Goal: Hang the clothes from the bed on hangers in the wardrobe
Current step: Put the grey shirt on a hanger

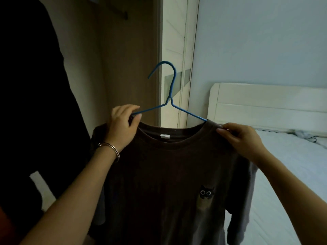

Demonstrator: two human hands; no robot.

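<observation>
The step in hand is threading the blue wire hanger [170, 99] into the dark brown T-shirt [168, 174], which is held up in the middle of the frame, between the open wardrobe [123, 59] at upper left and the bed [283, 174] at right. The hanger's right arm already disappears inside the collar. Its left arm is still bare, running outside the neckline to the left hand [122, 126]. That hand, with a bracelet [110, 147] on its wrist, pinches the end of the wire between thumb and fingers, right at the shirt's shoulder. The right hand [242, 138] grips the fabric of the other shoulder with curled fingers.

Next, I judge, the left shoulder must be pulled over the bare arm so the shirt sits evenly. Then the hook goes up to the wardrobe rail (not clearly visible here), beside the black garment [35, 103] that fills the left edge of the frame.
</observation>
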